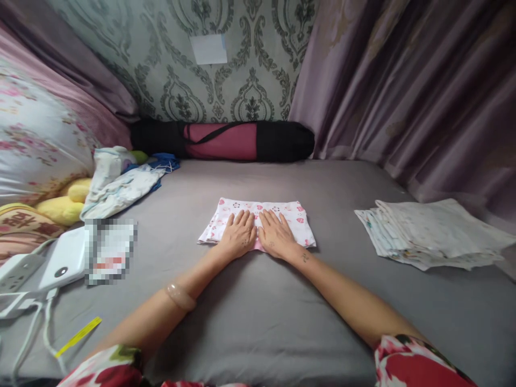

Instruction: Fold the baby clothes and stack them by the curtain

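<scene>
A folded white cloth [296, 221] with a pink and red print lies on the grey bed sheet [258, 317], straight in front of me. Both palms press down on it. My left hand [240, 234] rests flat on its left half, fingers stretched forward. Beside it, my right hand [276, 234] lies flat on the right half, the two thumbs close together near the middle. Neither hand grips anything. Part of the cloth is hidden under my hands.
To the right sits a stack of folded pale cloths [435, 234]. On the left are a crumpled cloth [124, 188], a white power bank [66, 258], a power strip [18, 274] with cables and a yellow strip [78, 336]. A black and maroon bag [221, 141] lies along the wall.
</scene>
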A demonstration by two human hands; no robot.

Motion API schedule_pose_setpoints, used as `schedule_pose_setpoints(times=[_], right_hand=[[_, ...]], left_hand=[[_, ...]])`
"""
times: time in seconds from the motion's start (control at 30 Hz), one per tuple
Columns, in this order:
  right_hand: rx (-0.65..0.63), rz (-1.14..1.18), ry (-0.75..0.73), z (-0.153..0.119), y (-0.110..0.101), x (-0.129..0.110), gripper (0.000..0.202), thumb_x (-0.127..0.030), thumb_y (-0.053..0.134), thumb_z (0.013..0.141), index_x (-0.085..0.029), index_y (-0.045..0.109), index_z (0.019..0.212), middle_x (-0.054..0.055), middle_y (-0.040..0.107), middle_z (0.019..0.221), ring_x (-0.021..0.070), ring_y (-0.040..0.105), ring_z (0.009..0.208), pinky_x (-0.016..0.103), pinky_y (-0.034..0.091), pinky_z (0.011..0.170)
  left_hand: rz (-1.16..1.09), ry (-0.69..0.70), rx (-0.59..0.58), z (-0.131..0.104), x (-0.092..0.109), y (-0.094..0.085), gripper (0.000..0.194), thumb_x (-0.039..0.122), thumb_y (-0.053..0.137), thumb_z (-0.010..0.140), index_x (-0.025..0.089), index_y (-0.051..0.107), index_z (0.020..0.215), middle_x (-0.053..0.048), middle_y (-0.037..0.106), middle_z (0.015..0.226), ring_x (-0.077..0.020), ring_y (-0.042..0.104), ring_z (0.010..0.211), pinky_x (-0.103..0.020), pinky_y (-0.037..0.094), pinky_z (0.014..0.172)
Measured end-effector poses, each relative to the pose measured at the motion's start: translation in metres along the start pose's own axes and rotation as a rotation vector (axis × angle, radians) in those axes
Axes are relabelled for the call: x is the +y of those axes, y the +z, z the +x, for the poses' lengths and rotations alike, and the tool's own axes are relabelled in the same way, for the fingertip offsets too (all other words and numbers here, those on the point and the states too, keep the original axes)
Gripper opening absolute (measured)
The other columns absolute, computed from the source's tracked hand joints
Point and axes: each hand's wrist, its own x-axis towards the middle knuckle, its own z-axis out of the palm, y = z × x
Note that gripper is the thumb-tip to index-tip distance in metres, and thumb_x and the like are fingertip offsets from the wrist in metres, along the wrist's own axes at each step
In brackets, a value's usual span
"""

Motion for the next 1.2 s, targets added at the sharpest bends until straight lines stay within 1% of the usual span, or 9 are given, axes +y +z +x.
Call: schedule_pose_setpoints(times=[0.1, 0.2, 0.33, 0.5, 0.67, 0.77, 0.83, 1.0, 1.2], right_hand=[[-0.047, 0.016, -0.008, 0.003, -0.012, 0.005, 0.057, -0.031, 0.024, 0.097, -0.007, 0.037, 0.147, 0.013, 0.033, 0.155, 0.0244, 0.026, 0.144, 0.044, 0.013, 0.118], [-0.017, 0.008, 0.027, 0.008, -0.019, 0.017, 0.057, -0.03, 0.021, 0.098, -0.008, 0.035, 0.148, 0.012, 0.031, 0.156, 0.0238, 0.023, 0.145, 0.044, 0.012, 0.118], [0.002, 0.0, 0.06, 0.014, -0.008, 0.034, 0.059, -0.034, 0.023, 0.098, -0.007, 0.034, 0.149, 0.013, 0.03, 0.156, 0.0241, 0.022, 0.145, 0.044, 0.012, 0.118], [0.009, -0.011, 0.074, 0.016, 0.004, 0.038, 0.059, -0.035, 0.024, 0.098, -0.008, 0.033, 0.149, 0.012, 0.029, 0.156, 0.0234, 0.023, 0.145, 0.043, 0.012, 0.118], [-0.065, 0.03, 0.057, 0.013, -0.015, 0.037, 0.059, -0.034, 0.021, 0.098, -0.008, 0.033, 0.149, 0.012, 0.028, 0.157, 0.0225, 0.022, 0.145, 0.041, 0.014, 0.118], [-0.034, 0.016, 0.06, 0.011, -0.021, 0.046, 0.058, -0.034, 0.02, 0.098, -0.007, 0.035, 0.148, 0.012, 0.028, 0.157, 0.0218, 0.021, 0.146, 0.04, 0.012, 0.119], [-0.006, -0.003, 0.087, 0.011, -0.016, 0.055, 0.059, -0.035, 0.019, 0.099, -0.006, 0.035, 0.148, 0.013, 0.028, 0.157, 0.0228, 0.021, 0.146, 0.041, 0.011, 0.119], [-0.035, -0.002, 0.121, 0.012, -0.002, 0.064, 0.062, -0.038, 0.02, 0.099, -0.005, 0.032, 0.149, 0.013, 0.027, 0.157, 0.0237, 0.022, 0.146, 0.041, 0.013, 0.119], [-0.039, 0.024, 0.125, 0.008, -0.021, 0.062, 0.061, -0.037, 0.016, 0.098, -0.007, 0.036, 0.148, 0.012, 0.029, 0.156, 0.0229, 0.022, 0.146, 0.041, 0.014, 0.119]], left_hand=[[-0.019, 0.012, -0.011, 0.006, -0.009, -0.003, 0.054, 0.038, 0.023, 0.099, 0.013, 0.04, 0.143, -0.014, 0.038, 0.152, -0.0289, 0.03, 0.143, -0.051, 0.024, 0.115], [-0.012, -0.007, 0.033, 0.015, -0.024, -0.006, 0.055, 0.039, 0.021, 0.1, 0.012, 0.039, 0.144, -0.013, 0.036, 0.154, -0.0285, 0.025, 0.145, -0.053, 0.019, 0.117], [-0.009, -0.03, 0.003, 0.022, -0.039, -0.004, 0.056, 0.039, 0.02, 0.1, 0.011, 0.038, 0.145, -0.014, 0.033, 0.155, -0.0291, 0.025, 0.145, -0.054, 0.014, 0.118], [-0.033, -0.05, -0.017, 0.024, -0.042, 0.004, 0.056, 0.042, 0.02, 0.1, 0.014, 0.037, 0.146, -0.014, 0.032, 0.155, -0.0303, 0.026, 0.144, -0.055, 0.017, 0.117], [-0.018, -0.022, -0.005, 0.025, -0.049, 0.002, 0.054, 0.042, 0.021, 0.1, 0.017, 0.039, 0.144, -0.012, 0.036, 0.154, -0.0275, 0.029, 0.143, -0.053, 0.019, 0.117], [0.001, -0.053, 0.026, 0.021, -0.053, -0.003, 0.054, 0.041, 0.02, 0.1, 0.015, 0.039, 0.144, -0.013, 0.035, 0.154, -0.0261, 0.027, 0.144, -0.051, 0.017, 0.118], [0.0, -0.092, 0.01, 0.017, -0.054, -0.007, 0.055, 0.04, 0.019, 0.1, 0.013, 0.038, 0.145, -0.014, 0.033, 0.155, -0.0273, 0.025, 0.145, -0.052, 0.018, 0.117], [-0.025, -0.115, -0.037, 0.013, -0.052, -0.009, 0.056, 0.042, 0.017, 0.1, 0.014, 0.038, 0.145, -0.014, 0.033, 0.155, -0.0284, 0.025, 0.145, -0.053, 0.023, 0.115], [-0.025, -0.088, -0.017, 0.015, -0.064, -0.007, 0.055, 0.045, 0.017, 0.1, 0.019, 0.039, 0.144, -0.012, 0.035, 0.154, -0.0264, 0.025, 0.145, -0.052, 0.025, 0.114]])
